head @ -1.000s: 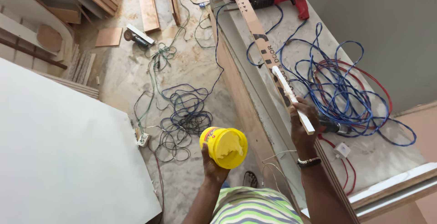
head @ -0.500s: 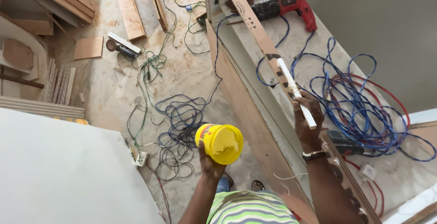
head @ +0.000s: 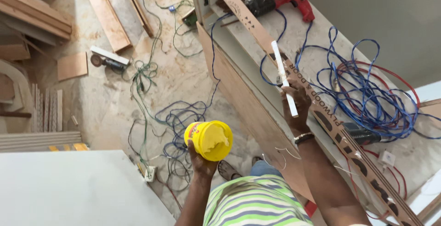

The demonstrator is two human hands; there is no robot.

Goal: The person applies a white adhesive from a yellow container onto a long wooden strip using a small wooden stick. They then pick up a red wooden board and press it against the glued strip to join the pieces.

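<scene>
step: glue pickup, stick not yet dipped | l hand [head: 200, 162] fingers clamped on open yellow tub [head: 209, 139], 6 o'clock | r hand [head: 297, 108] fingers clamped on white stick [head: 284, 77] over plywood strip [head: 330, 116], 3 o'clock | next, prob: stick tip must come over to tub mouth at 9 o'clock, tub held level

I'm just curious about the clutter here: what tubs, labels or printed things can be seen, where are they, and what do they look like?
Yellow tub: round, open, held in the left hand; red and blue label on its side, pale yellow paste inside.
Printed wooden strip: long, brown, dark lettering, lying slantwise on the workbench beside the right hand.
No signs or screens.
</scene>
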